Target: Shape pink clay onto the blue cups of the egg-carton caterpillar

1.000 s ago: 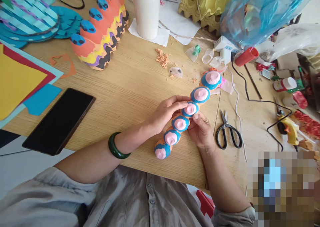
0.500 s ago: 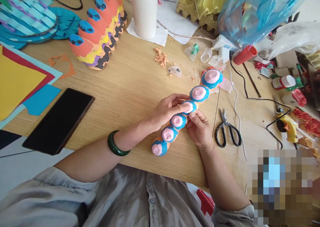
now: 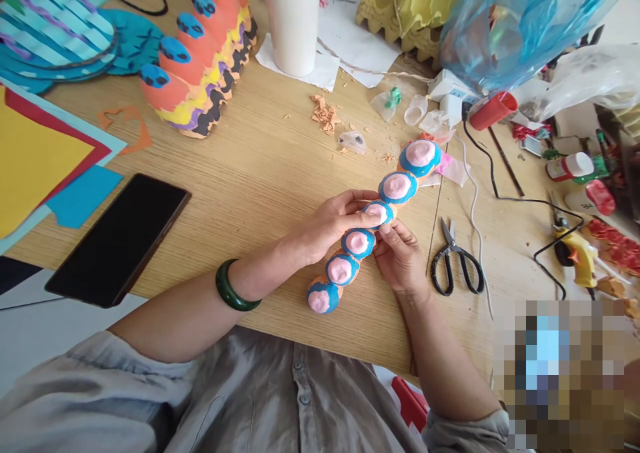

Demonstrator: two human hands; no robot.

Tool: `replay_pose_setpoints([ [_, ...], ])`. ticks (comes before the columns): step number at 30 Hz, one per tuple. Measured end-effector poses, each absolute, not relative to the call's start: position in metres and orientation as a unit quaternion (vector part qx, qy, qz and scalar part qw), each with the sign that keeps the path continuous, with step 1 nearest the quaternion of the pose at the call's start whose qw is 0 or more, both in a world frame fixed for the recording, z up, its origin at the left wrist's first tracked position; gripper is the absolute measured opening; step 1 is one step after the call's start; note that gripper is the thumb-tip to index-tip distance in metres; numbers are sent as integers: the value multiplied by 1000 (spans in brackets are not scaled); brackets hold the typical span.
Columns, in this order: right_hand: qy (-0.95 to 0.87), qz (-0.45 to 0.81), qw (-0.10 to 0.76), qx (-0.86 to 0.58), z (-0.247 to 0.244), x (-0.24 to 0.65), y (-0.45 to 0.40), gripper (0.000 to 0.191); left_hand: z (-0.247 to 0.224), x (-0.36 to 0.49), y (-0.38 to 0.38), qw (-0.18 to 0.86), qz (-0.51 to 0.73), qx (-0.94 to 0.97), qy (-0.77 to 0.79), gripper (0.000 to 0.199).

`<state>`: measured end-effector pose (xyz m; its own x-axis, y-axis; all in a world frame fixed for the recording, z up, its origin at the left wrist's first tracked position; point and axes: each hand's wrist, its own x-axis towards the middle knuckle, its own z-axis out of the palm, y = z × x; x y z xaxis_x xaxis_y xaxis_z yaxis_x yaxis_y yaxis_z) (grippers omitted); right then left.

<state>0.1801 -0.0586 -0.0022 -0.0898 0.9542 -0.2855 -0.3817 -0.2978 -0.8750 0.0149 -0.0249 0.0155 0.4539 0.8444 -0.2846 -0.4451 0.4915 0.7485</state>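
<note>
- Egg-carton strip (image 3: 358,242): six orange cups in a row, blue-ringed, pink-topped.
- Left hand (image 3: 337,223): fingers curled over it, holding.
- Right hand (image 3: 397,256): holding it from beneath.

Blue-and-pink painted pulp egg-carton strip (image 3: 397,186): moulded paper fibre, matt paint, slightly rough; pink centres lumpy.
Pale wood-grain tabletop (image 3: 260,153): fine ridged grain, low sheen.
Dark green bangle (image 3: 233,285): stone-like, polished, glossy.
Black rectangular glass-faced phone (image 3: 117,240): smooth, glossy.
Black-handled steel scissors (image 3: 451,248): plastic loops, bare metal blades.
Translucent blue plastic bag (image 3: 500,26): thin, crinkled, shiny.
White cylindrical bottle (image 3: 294,23): smooth, satin finish.
Grey woven cloth shirt (image 3: 240,386): matt, creased.
Yellow card sheet (image 3: 40,153): flat, matt paper.
</note>
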Motion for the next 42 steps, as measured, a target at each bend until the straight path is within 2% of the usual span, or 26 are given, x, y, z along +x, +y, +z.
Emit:
replay_pose_setpoints([
  [10, -300, 678, 506, -441, -5, 186, -56, 32, 9, 14, -25, 734, 432, 421, 311, 67],
  [21, -286, 676, 509, -449, -3, 187, -57, 35, 14, 7, -20, 737, 423, 438, 294, 57],
  [28, -303, 676, 505, -442, -4, 186, -58, 34, 9, 5, -17, 716, 426, 454, 315, 65],
  [42, -300, 672, 513, -442, -4, 181, -59, 33, 6, 10, -19, 708, 430, 448, 336, 66],
])
